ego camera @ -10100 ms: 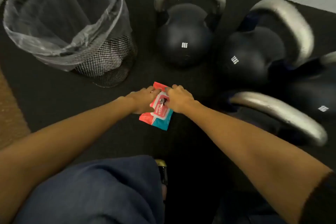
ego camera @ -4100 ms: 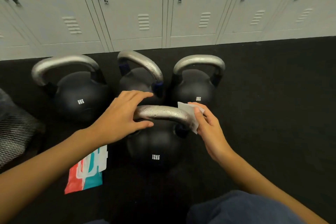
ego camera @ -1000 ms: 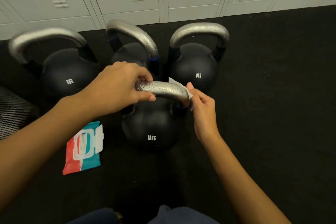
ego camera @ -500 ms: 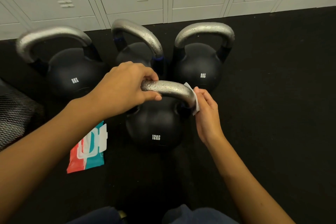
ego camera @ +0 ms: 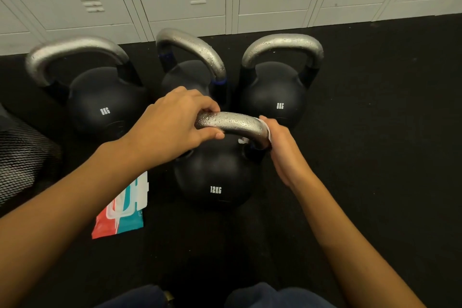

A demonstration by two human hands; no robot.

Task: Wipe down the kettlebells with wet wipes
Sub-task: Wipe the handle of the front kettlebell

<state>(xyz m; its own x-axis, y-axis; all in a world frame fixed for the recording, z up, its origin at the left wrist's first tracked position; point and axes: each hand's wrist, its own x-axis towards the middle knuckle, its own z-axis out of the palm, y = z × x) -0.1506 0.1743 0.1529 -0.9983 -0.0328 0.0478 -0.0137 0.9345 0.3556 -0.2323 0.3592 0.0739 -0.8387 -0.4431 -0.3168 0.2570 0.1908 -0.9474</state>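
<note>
Red-and-teal wipes packet lies nearest on the black mat, within reach. Beyond it, the left hand curls round the 12 kg kettlebell's wet handle, probably steadying it, while the right hand pinches a wet wipe against the handle's far bend
</note>
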